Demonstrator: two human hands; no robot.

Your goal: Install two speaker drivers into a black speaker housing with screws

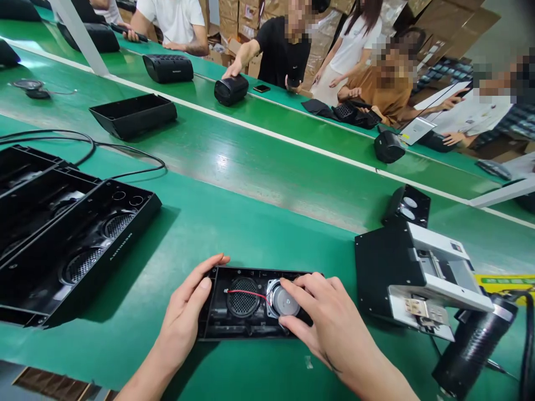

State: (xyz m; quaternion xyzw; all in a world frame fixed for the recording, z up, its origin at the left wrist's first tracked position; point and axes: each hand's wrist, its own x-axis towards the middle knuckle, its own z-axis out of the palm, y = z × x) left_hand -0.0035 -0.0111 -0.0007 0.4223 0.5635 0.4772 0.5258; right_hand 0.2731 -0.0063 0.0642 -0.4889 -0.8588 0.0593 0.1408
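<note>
speaker driver (287, 301): a round, dull-grey metal can on a squarish silvery frame, sitting in the right half of a shallow black housing (228, 328). i can't make out from here whether it is fully seated. a thin red wire (246, 292) runs left from it, across a round opening (243, 298) backed with fine perforated mesh. the housing itself looks like hard moulded plastic, long and trough-shaped, with ribbed inner walls.

on my feed the right hand (326, 312) has thumb and fingers curved around the driver's rim, holding it. the left hand (186, 306) is half spread at the housing's left end, thumb by the edge and fingers straight, resting there rather than wrapped around.

beneath lies a smooth matte green tabletop (267, 239). to the right i have an angular machine (384, 278), black-sided with white trim, and near it a glossy black cylindrical tool (476, 345). to the left lie bigger black housings (90, 289) with round mesh grilles and slanted ends, and behind them a looping rubbery cable (125, 149). past the table, a shinier green belt (251, 150) carries an open, tapered black shell (136, 118); farther off, a co-worker's hand (232, 69) rests on a rounded black speaker (231, 91).
</note>
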